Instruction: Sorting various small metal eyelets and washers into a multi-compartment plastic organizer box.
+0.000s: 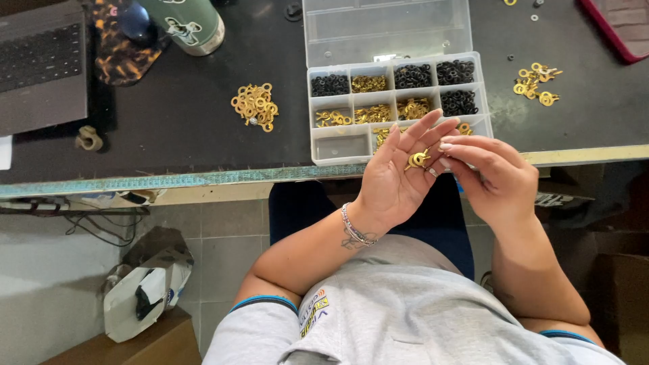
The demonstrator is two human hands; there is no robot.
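Observation:
My left hand [399,172] is turned palm up, fingers apart, with a few small gold ring terminals [417,159] lying on the fingers. My right hand [490,179] is beside it, its fingertips pinching at those gold pieces. Both hands hover over the table's front edge, just in front of a clear plastic compartment box [338,145] with its lid open. The box holds black rubber rings [412,76] and gold terminals [373,113] in separate cells; the near left cell looks bare.
Two loose piles of gold terminals lie on the black table, one pile [255,105] left of the box, one pile [535,82] right. A laptop [40,64], green bottle [189,23] and a red-edged tray [622,27] stand at the back. A bag [145,287] sits on the floor.

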